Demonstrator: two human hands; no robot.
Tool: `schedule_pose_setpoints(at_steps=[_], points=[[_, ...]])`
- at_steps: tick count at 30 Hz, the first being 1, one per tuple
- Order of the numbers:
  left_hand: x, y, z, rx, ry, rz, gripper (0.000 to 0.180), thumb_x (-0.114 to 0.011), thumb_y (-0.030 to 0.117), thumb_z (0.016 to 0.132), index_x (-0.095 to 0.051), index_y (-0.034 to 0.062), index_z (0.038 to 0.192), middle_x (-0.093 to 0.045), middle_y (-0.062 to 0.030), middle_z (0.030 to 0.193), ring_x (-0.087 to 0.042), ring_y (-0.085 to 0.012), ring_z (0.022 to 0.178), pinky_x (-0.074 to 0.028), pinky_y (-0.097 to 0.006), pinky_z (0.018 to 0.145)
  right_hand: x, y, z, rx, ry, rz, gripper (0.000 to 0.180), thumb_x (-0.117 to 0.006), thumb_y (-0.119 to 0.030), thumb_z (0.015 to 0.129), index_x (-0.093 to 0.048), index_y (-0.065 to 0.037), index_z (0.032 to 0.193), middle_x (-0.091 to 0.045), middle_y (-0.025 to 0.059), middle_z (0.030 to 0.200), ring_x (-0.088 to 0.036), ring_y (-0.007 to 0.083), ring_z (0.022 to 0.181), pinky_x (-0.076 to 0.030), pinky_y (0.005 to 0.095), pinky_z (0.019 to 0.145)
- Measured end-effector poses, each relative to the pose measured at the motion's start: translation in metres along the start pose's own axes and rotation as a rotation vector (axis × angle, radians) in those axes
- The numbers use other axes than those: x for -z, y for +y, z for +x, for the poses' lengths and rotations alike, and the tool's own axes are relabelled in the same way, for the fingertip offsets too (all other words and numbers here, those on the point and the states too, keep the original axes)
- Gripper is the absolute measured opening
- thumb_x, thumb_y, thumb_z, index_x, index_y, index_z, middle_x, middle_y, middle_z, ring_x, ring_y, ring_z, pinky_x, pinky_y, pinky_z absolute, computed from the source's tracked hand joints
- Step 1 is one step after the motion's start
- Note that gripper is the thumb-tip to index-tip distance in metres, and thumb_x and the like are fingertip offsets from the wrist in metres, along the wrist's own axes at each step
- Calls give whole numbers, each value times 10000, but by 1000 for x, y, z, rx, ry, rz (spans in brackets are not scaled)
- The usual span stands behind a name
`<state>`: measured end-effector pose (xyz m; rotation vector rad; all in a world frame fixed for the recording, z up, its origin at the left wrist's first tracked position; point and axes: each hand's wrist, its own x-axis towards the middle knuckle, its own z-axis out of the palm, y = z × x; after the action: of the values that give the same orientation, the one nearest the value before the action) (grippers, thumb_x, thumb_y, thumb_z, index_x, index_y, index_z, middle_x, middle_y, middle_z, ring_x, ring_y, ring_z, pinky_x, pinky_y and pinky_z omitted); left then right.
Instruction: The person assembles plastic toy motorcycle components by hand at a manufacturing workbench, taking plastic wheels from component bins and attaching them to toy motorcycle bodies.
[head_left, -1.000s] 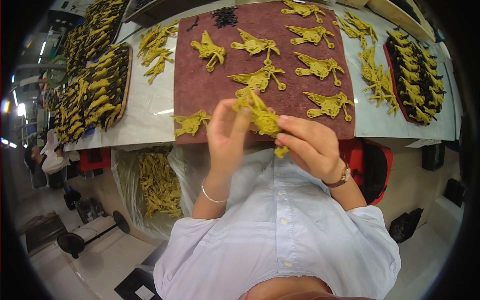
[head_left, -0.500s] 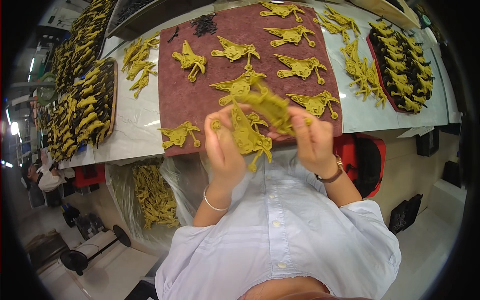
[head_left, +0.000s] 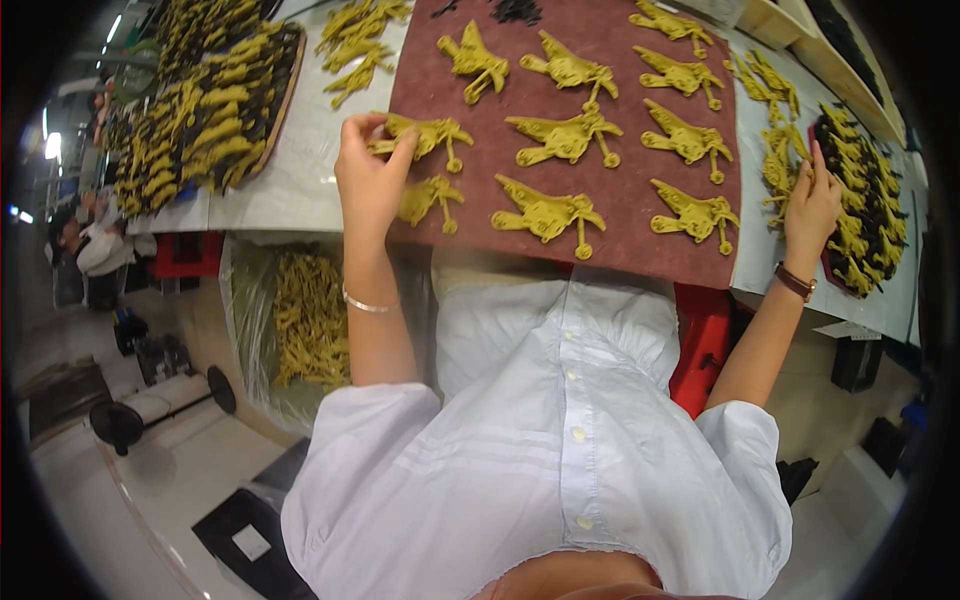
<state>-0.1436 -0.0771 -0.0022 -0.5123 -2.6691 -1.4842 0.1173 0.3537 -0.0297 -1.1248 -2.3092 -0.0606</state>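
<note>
My left hand [head_left: 375, 180] pinches a yellow-green plastic part [head_left: 432, 136], beak-shaped with a short rod, over the left side of the maroon cloth [head_left: 620, 230]. Just below it lies another such part [head_left: 430, 203], a little blurred. In the middle of the cloth, one part [head_left: 548, 212] rests near the front edge, with several more behind it. My right hand [head_left: 815, 208] reaches off to the right with its fingers apart, at a loose heap of yellow-green parts [head_left: 783, 160]. I see nothing held in it.
A tray of yellow-green and black pieces [head_left: 865, 200] sits at the far right. At the left stand a loaded tray [head_left: 210, 120] and loose parts [head_left: 360, 45]. Small black pieces [head_left: 517, 11] lie at the cloth's back. Below the table edge hangs a plastic-lined container of parts [head_left: 310, 320].
My hands have moved apart from the middle front. A part now lies there on the cloth. My left hand grips another part; my right hand has swung to the right-hand heap. The view has shifted.
</note>
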Motion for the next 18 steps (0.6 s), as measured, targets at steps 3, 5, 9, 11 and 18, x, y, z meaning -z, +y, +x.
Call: schedule_pose_setpoints(at_steps=[3, 5, 9, 11, 18], points=[[4, 11, 4, -88, 2, 245, 528, -779, 304, 760, -570, -46, 1097, -642, -167, 1086, -618, -259, 1032, -478, -346, 872, -15, 40, 3, 83, -83, -18, 421, -485, -291, 917, -537, -290, 1336, -562, 166, 1245, -548, 382, 1112, -426, 477, 942], [2, 1, 7, -188, 14, 393, 472, -763, 278, 775, -567, -34, 1069, -642, -162, 1007, -629, -274, 989, -492, -379, 863, -34, 37, 14, 151, -184, -25, 459, -443, -272, 896, -529, -269, 1346, -541, 163, 1309, -544, 368, 1153, -416, 465, 969], [-9, 47, 12, -181, -121, 243, 326, -686, 174, 836, -618, -23, 1086, -660, -234, 1034, -686, -262, 794, -536, -319, 699, -27, 39, 26, 102, -197, 25, 531, -373, -305, 866, -482, -291, 1386, -549, 122, 1321, -552, 341, 1153, -398, 434, 980], [-23, 28, 29, -424, -151, 191, 295, -688, 176, 835, -632, -38, 1031, -685, -209, 898, -686, -269, 798, -531, -346, 685, -17, 23, 26, 185, -155, 154, 517, -392, -249, 866, -519, -195, 1363, -594, 130, 1265, -583, 312, 1102, -414, 391, 953], [-44, 24, 47, -486, -233, 491, 219, -679, 130, 784, -650, -46, 912, -670, -205, 787, -668, -321, 808, -526, -391, 714, 3, 14, 12, 107, -292, 412, 420, -525, -217, 931, -556, -21, 1301, -640, 115, 1211, -599, 151, 1101, -436, 270, 924]])
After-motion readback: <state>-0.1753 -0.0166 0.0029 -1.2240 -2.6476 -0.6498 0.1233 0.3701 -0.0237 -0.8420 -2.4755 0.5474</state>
